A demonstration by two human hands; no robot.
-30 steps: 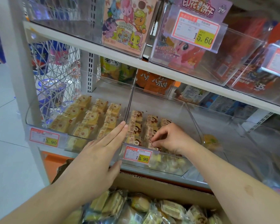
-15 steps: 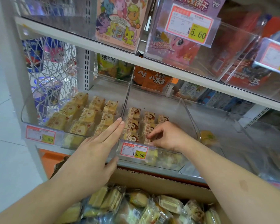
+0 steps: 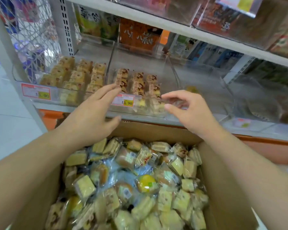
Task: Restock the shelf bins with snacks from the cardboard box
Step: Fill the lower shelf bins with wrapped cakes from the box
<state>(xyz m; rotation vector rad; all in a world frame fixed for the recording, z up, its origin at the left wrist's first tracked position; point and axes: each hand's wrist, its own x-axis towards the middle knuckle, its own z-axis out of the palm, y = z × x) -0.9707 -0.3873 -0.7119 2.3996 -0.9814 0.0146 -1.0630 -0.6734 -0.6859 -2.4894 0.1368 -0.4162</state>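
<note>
Hands (image 3: 96, 113) (image 3: 188, 112) withdrawn from bin (image 3: 140, 112), above snacks (image 3: 131, 180).

1. A white wire mesh panel (image 3: 32, 30) closes the shelving's left end, with blurred blue and pink goods behind it.
2. A white slotted upright (image 3: 66, 25) stands beside the mesh.
3. An orange packet with dark characters (image 3: 139, 36) stands at the back, beside a green and yellow packet (image 3: 93, 22).
4. Blue and white cartons (image 3: 211, 53) line the back to the right.
5. The pale tiled floor (image 3: 8, 130) shows at the left.
</note>
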